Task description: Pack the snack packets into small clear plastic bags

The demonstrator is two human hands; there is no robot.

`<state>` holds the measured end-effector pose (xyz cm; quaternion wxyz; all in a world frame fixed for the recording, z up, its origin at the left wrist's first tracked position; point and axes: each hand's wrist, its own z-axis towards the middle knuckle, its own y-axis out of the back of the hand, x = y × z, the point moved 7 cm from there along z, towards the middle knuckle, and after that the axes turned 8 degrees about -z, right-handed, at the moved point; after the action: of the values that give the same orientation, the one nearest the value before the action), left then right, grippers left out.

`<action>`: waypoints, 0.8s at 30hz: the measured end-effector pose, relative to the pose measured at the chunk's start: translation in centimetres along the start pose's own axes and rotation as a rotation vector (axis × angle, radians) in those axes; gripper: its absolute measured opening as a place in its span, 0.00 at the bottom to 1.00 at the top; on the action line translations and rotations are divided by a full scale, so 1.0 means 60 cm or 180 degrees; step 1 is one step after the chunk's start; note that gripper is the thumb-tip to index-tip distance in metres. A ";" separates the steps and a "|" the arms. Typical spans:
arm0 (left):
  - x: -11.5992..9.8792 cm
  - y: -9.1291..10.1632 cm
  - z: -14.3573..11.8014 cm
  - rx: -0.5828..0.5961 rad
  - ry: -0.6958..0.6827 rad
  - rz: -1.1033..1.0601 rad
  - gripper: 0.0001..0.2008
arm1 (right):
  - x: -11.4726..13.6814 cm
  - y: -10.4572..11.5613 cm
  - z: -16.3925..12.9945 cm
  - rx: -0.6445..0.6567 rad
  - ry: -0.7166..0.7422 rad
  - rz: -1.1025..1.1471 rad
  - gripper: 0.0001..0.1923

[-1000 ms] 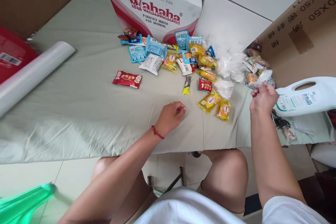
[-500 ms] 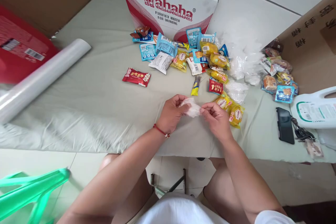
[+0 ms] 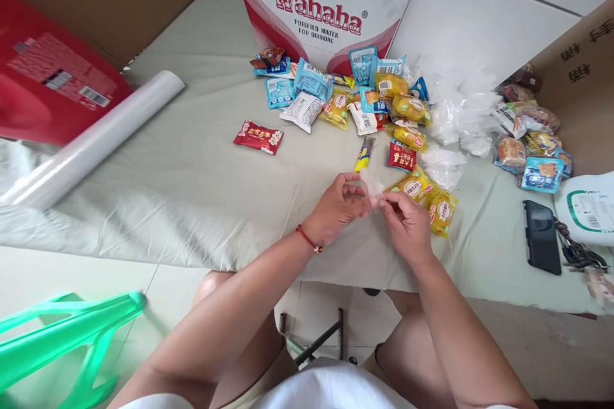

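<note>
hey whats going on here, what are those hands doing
The left hand and right hand are pinching a piece of thin clear plastic between them, above a cloth-covered surface. Beyond them, a pile of snack packets lies in front of the Wahaha box, with a heap of crumpled plastic to its right. One red packet lies apart on the left, and a phone lies over on the right.
</note>
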<state>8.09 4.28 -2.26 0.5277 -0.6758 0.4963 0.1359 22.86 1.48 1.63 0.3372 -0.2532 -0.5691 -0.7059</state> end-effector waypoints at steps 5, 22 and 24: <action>-0.005 0.010 0.007 0.0123 0.0088 0.0240 0.12 | -0.024 0.008 0.009 -0.0022 -0.0568 0.1009 0.06; -0.051 0.045 0.014 -0.0384 -0.0598 -0.0130 0.16 | -0.043 -0.008 0.034 0.0054 -0.1357 0.2441 0.14; -0.056 0.049 0.014 -0.0365 -0.0456 -0.0533 0.17 | -0.056 -0.002 0.040 -0.0008 -0.1408 0.2520 0.12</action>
<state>4.43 6.93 -1.92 0.5318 -0.7325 0.3906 0.1675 24.86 4.46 -0.38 0.4511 -0.5965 -0.4859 -0.4522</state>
